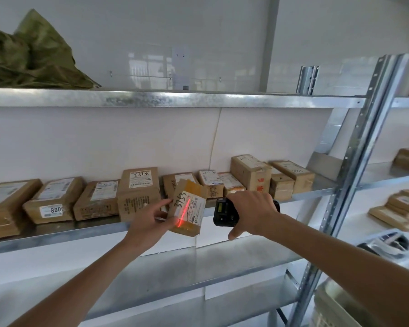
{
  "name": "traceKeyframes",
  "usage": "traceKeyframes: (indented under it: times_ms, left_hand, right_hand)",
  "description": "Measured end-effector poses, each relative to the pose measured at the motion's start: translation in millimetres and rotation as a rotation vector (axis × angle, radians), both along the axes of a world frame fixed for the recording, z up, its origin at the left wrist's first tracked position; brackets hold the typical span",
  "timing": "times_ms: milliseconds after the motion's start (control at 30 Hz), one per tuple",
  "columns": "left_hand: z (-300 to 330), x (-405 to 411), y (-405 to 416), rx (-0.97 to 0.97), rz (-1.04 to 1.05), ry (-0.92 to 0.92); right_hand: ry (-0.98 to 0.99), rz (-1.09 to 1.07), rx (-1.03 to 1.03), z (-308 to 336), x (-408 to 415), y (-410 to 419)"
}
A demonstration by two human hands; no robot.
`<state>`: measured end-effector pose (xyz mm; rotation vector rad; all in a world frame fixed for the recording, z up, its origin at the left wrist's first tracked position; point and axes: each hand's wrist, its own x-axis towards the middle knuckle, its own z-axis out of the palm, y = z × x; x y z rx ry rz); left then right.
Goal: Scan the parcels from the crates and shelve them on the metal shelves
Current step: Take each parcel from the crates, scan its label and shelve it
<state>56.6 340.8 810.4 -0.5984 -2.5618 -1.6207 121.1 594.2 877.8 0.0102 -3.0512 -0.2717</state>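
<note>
My left hand (149, 220) holds a small brown cardboard parcel (189, 208) by its left side, tilted, in front of the middle metal shelf (57, 234). Its white label bears the handwritten number 3153, and a red scan line crosses the label. My right hand (248, 211) grips a black handheld scanner (223, 212) just right of the parcel, thumb pointing down. Several brown parcels (139, 192) stand in a row along the shelf behind.
A crumpled green sack (26, 57) lies on the top shelf at left. A metal upright (354, 161) divides this bay from another at right holding more parcels (397, 206). The lower shelf (198, 267) shows bare metal. A pale crate (340, 305) sits bottom right.
</note>
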Motion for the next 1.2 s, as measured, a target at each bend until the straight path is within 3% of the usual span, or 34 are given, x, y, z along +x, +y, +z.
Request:
traceKeyframes:
  times_ms: [267, 533, 733, 933, 1200]
  left_hand:
    - [-10.6, -5.7, 45.9, 0.081, -0.093, -0.068]
    - [-15.5, 3.9, 165.5, 0.15, -0.268, -0.196]
    - [-17.6, 18.4, 290.1, 0.225, -0.366, -0.289]
    - [-18.2, 41.4, 415.0, 0.256, -0.417, -0.267]
    - [-18.7, 43.3, 513.0, 0.204, -0.449, -0.28]
  right_hand:
    - [0.021, -0.042, -0.224, -17.2, 15.3, 28.1]
    - [0.102, -0.142, -0.475, -38.2, 59.2, 109.4]
    - [0.22, -0.236, -0.507, -34.6, 89.9, 213.6]
    - [0.263, -0.314, -0.511, -34.9, 107.2, 329.6]
    - [0.252, -0.307, -0.559, -31.9, 99.5, 435.2]
